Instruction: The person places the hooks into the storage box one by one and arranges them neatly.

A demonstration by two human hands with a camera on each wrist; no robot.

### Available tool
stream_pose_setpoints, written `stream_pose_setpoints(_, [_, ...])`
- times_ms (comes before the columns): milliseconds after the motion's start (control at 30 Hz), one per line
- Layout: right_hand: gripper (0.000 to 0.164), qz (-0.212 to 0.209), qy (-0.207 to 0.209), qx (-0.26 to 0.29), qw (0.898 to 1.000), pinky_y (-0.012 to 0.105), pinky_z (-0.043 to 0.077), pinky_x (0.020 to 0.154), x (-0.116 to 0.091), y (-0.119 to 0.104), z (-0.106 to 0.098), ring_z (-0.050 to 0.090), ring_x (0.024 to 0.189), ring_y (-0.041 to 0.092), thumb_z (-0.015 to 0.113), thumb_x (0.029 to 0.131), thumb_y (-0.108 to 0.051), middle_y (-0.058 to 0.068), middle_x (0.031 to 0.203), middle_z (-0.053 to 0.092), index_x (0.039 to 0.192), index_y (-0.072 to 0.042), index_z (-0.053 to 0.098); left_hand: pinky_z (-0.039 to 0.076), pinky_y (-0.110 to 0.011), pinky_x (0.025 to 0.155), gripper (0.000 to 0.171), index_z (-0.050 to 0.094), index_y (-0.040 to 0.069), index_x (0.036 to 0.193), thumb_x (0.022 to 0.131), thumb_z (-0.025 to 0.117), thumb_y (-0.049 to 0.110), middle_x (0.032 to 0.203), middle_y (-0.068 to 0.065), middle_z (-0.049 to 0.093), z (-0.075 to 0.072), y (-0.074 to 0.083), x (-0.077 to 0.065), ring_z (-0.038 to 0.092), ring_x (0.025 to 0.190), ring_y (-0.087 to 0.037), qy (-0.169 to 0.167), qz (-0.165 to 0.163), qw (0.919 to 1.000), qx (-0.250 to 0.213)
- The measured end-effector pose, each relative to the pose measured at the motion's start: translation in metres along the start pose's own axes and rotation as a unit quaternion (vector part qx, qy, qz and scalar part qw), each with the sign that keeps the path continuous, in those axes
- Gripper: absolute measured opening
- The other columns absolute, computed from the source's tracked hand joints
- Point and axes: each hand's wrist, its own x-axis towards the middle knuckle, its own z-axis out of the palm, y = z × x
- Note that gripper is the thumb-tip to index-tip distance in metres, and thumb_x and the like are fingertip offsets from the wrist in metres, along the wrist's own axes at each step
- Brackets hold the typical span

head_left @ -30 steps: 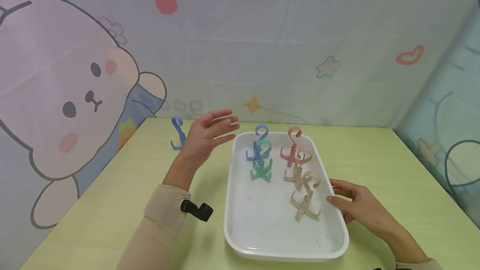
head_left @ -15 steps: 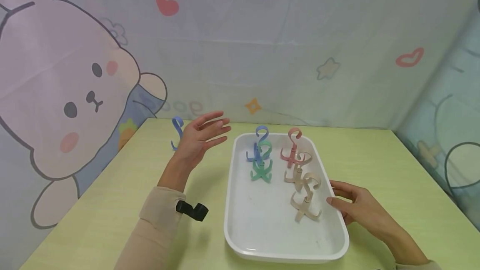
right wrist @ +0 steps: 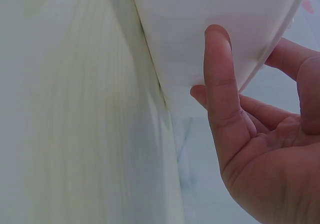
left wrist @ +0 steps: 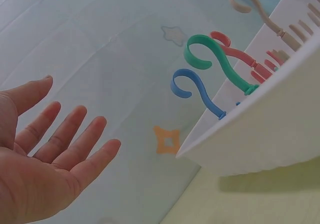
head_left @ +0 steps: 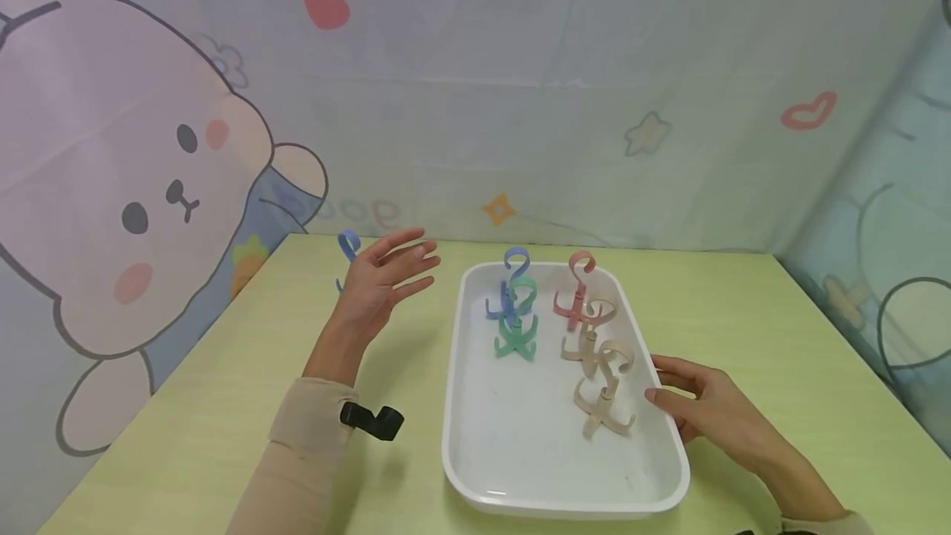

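Observation:
My left hand hovers over the left of the table with fingers spread and holds nothing; in the left wrist view its palm is bare. Beside and behind it stands a blue hook hanger, its base mostly hidden by the hand. My right hand grips the right rim of a white tray, thumb over the rim and fingers against the outer wall. In the tray stand a blue hook hanger, a green one, a pink one and two beige ones, the nearer in front of the farther.
The pale green table runs back to a hanging cloth printed with cartoons. Bare tabletop shows left and right of the tray. A black wrist camera juts from the left sleeve.
My left hand has drifted left and slightly toward me, away from the tray, and now covers more of the lone blue hook hanger. The right hand and tray have stayed put.

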Motion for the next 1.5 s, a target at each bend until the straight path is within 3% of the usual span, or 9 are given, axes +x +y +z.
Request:
stream_pose_setpoints(600, [0.072, -0.003, 0.001, 0.001, 1.000, 0.045, 0.066, 0.066, 0.001, -0.002, 0.000, 0.077, 0.078, 0.027, 0.067, 0.104, -0.019, 0.037, 0.147, 0.053, 0.161, 0.008, 0.032, 0.059, -0.038, 0.102, 0.032, 0.064, 0.016, 0.136, 0.104, 0.068, 0.013, 0.120, 0.004, 0.076, -0.031, -0.003, -0.003, 0.075, 0.116, -0.017, 0.046, 0.015, 0.9987, -0.016])
stream_pose_setpoints(900, [0.071, 0.012, 0.010, -0.003, 1.000, 0.045, 0.066, 0.066, 0.000, -0.001, 0.001, 0.077, 0.078, 0.028, 0.069, 0.103, -0.020, 0.032, 0.145, 0.057, 0.160, 0.006, 0.035, 0.062, -0.037, 0.097, 0.027, 0.068, 0.019, 0.130, 0.104, 0.069, 0.013, 0.119, 0.003, 0.078, -0.045, -0.002, -0.009, 0.077, 0.113, -0.017, 0.061, 0.023, 0.9966, -0.050])
stream_pose_setpoints(1100, [0.070, -0.004, 0.003, -0.001, 1.000, 0.046, 0.066, 0.066, 0.001, 0.001, 0.000, 0.077, 0.077, 0.028, 0.068, 0.104, -0.019, 0.034, 0.145, 0.056, 0.160, 0.008, 0.034, 0.062, -0.038, 0.096, 0.026, 0.069, 0.018, 0.128, 0.102, 0.071, 0.013, 0.118, 0.001, 0.078, -0.053, 0.002, -0.012, 0.077, 0.111, -0.020, 0.070, 0.029, 0.9941, -0.077])
stream_pose_setpoints(1500, [0.070, -0.006, 0.003, -0.003, 1.000, 0.045, 0.066, 0.066, 0.000, 0.001, 0.000, 0.077, 0.077, 0.027, 0.067, 0.104, -0.018, 0.035, 0.145, 0.056, 0.160, 0.008, 0.034, 0.063, -0.035, 0.093, 0.033, 0.065, 0.014, 0.133, 0.101, 0.073, 0.016, 0.122, 0.000, 0.079, -0.068, 0.009, -0.017, 0.078, 0.111, -0.019, 0.086, 0.033, 0.9897, -0.109])
